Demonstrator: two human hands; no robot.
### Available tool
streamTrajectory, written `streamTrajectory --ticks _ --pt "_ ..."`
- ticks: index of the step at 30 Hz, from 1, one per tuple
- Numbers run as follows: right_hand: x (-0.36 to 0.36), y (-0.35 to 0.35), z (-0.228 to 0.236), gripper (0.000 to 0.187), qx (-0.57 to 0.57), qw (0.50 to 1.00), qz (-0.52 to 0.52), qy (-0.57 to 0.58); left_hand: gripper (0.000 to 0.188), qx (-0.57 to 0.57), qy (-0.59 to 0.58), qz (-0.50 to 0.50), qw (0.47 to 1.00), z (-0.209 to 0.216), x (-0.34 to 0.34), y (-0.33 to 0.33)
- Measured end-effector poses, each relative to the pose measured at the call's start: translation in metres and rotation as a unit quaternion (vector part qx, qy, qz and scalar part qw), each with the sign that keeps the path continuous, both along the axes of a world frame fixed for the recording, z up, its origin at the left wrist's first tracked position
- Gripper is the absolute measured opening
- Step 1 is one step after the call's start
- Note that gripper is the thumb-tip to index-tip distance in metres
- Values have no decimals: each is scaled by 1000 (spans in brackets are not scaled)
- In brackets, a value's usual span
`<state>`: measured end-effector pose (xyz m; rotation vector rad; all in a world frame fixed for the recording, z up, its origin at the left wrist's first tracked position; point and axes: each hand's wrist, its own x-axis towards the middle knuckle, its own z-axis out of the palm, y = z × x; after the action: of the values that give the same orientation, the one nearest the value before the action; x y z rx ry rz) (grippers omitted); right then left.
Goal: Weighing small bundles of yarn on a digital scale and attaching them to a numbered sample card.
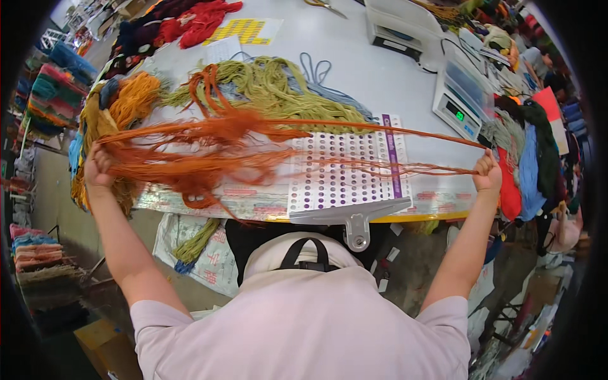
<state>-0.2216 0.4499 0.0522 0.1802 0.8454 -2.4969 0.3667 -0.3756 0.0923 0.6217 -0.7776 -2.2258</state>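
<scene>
Both my arms are spread wide, stretching orange yarn (209,155) across the near side of the table. My left hand (99,168) is closed on the thick, tangled end of the strands. My right hand (486,171) is closed on the thin ends at the far right, where the strands run taut in two bundles. The middle of the yarn hangs loose and is blurred. Beneath the strands lies a white clipboard chart (345,174) with rows of purple dots and a clear clip. Behind the yarn rests a heap of olive-green yarn (278,88).
A digital scale (457,114) with a green display stands at the right. Scissors (326,6) lie at the far edge. Red yarn (199,25) is piled far left, golden-orange skeins (136,98) at the left edge, blue yarn (531,174) at the right. A white sack (190,253) lies below the table.
</scene>
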Motion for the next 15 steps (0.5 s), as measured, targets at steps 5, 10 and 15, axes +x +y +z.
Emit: streamTrajectory --ticks 5,10,15 --pt "-39 69 6 23 121 965 -219 -83 36 54 76 179 979 21 90 -133" --pt "33 66 103 26 415 898 -121 78 27 -87 -2 147 985 5 -79 -33" --pt "40 -19 158 24 378 871 1 314 31 -77 54 -119 988 33 -179 188"
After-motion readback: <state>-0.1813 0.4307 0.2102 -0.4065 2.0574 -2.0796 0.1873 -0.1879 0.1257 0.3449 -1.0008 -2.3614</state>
